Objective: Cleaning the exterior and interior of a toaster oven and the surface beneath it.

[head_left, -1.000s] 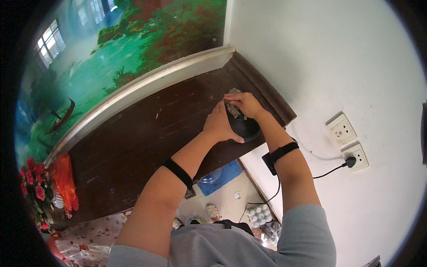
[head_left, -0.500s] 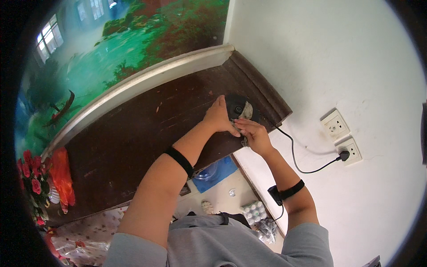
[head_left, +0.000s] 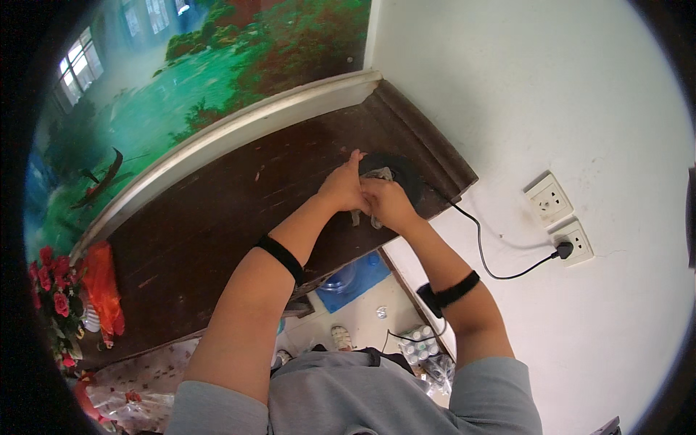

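Where dark wooden surface (head_left: 217, 217) meets white wall (head_left: 551, 94) at 1 o'clock, both hands meet over round black device (head_left: 402, 172). Left hand (head_left: 342, 190): grip clenched on grey crumpled cloth (head_left: 377, 174), fingers curled at device's 9 o'clock edge. Right hand (head_left: 390, 204): touching left, pressed on same cloth at device's 6 o'clock; how its grip stands cannot tell. Black cord (head_left: 493, 268) runs from device toward 4 o'clock to plug (head_left: 564, 250) in lower wall socket (head_left: 574, 239). Black bands on both forearms. Red flowers (head_left: 54, 290) at 8 o'clock.
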A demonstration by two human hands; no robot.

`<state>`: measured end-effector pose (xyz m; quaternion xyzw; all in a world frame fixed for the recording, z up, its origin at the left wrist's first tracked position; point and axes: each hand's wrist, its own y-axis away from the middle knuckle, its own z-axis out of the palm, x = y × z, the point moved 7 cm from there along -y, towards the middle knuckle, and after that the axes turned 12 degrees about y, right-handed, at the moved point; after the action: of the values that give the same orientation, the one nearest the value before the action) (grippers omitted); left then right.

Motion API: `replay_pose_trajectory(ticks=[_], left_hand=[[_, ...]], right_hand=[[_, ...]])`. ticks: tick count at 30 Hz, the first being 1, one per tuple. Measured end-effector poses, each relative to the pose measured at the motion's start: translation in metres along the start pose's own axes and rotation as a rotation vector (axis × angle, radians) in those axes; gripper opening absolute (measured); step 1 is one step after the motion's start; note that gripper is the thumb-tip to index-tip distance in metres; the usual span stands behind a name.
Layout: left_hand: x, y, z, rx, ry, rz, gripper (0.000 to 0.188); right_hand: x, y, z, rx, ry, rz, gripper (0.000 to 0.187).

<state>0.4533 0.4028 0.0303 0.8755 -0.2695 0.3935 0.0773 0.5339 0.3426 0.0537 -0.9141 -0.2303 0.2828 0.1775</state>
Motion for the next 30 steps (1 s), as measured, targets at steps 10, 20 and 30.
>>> replay_pose_trajectory(ticks=[10,20,30], left_hand=[[0.015,0.009,-0.008,-0.066,0.003,-0.091,0.124],[0.016,0.01,-0.007,-0.098,0.001,-0.14,0.125],[0.003,0.008,-0.006,0.092,0.027,-0.049,0.15]], right_hand=[[0.06,0.048,-0.056,0.179,0.111,0.209,0.018],[0.113,-0.057,-0.024,-0.001,0.204,0.34,0.019],[0.052,-0.085,0.015,-0.451,0.116,0.087,0.031]])
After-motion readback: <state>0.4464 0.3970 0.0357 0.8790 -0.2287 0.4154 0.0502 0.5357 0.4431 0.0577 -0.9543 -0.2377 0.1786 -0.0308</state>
